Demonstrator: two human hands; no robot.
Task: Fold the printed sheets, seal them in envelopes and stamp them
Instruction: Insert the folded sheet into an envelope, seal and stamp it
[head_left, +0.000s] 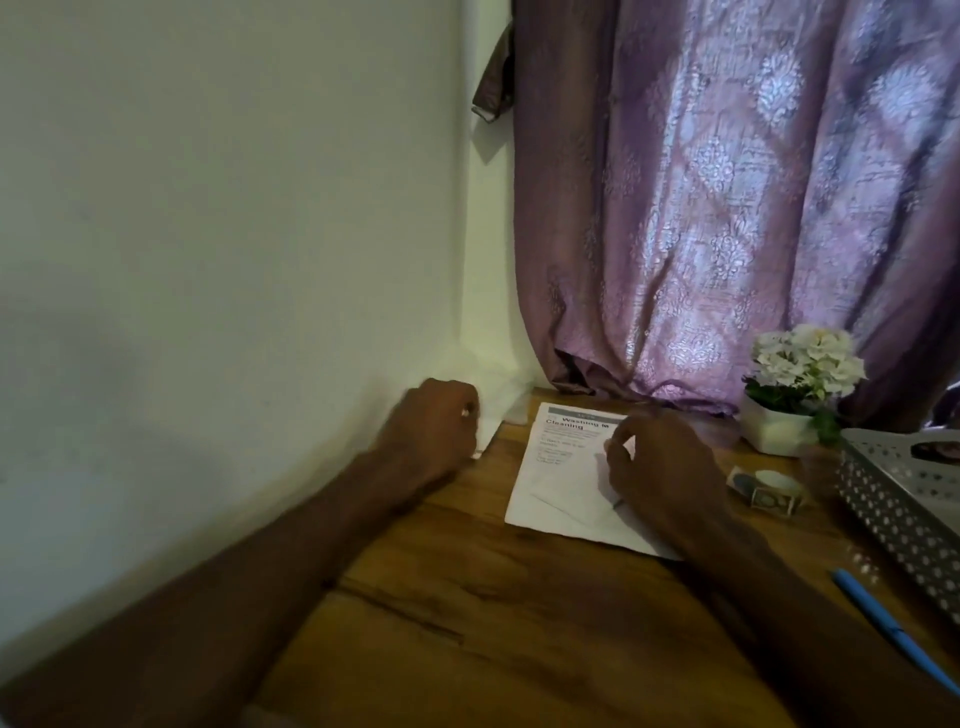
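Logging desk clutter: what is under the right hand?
The printed sheet lies on the wooden desk, under the right hand. The hand covers its right part, cutting off the heading.

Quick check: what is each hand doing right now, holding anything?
Left hand: curled in a fist, holding nothing visible.
Right hand: fingers curled over the printed sheet; grip cannot be told.

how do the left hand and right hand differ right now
The left hand is a closed fist at the table's left edge by the wall, off the paper; the right hand lies over the printed sheet, fingers loosely curled. The left holds nothing visible; whether the right pinches something is unclear. Both hover low over the table.
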